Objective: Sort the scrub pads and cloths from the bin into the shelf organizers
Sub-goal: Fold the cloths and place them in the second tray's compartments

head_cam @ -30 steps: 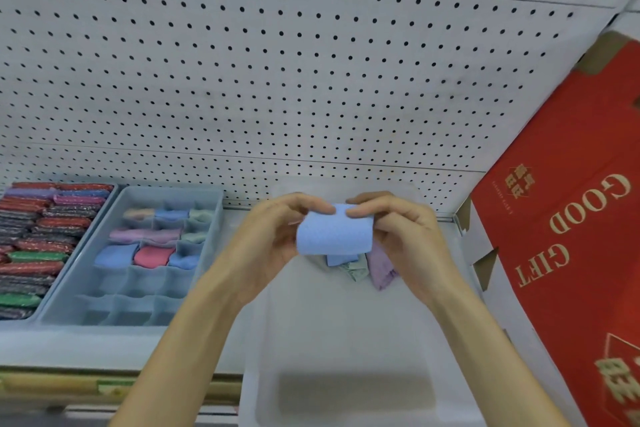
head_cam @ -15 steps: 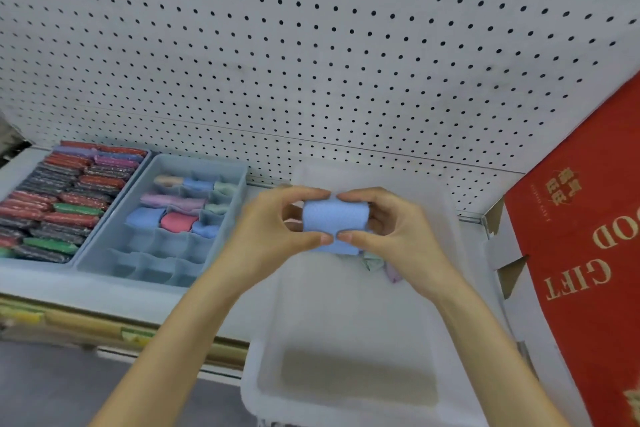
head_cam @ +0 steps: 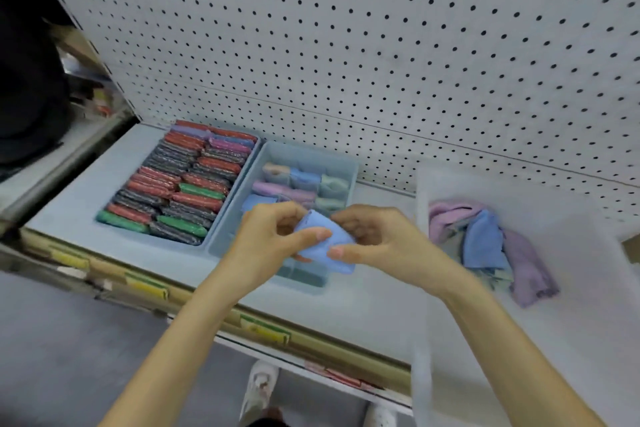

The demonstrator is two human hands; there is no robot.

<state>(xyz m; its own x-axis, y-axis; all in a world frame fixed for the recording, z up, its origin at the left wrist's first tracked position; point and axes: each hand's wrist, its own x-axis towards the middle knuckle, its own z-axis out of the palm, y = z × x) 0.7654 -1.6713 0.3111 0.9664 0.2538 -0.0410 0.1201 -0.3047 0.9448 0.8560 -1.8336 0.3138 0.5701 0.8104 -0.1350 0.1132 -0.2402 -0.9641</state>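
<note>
Both hands pinch a folded blue cloth (head_cam: 323, 244) above the near end of the grey divided organizer (head_cam: 349, 163). My left hand (head_cam: 273, 239) holds its left side, my right hand (head_cam: 374, 239) its right side. Folded pink, blue, green and purple cloths fill the organizer's far cells; the near cells are hidden by my hands. To its left a second organizer (head_cam: 104, 217) is packed with red, green, purple and dark scrub pads (head_cam: 180, 184). The translucent white bin (head_cam: 420, 198) at the right holds a loose heap of purple, blue and green cloths (head_cam: 491, 246).
A white pegboard wall (head_cam: 346, 45) rises behind the shelf. The shelf's front edge (head_cam: 263, 329) carries yellow and green price labels. My shoes (head_cam: 259, 388) show on the grey floor below. A dark neighbouring shelf bay lies at the far left.
My hands carried the blue cloth left out of the bin and over the divided organizer. The view swung left, so the red gift box left the frame and the bin's cloth heap came into sight.
</note>
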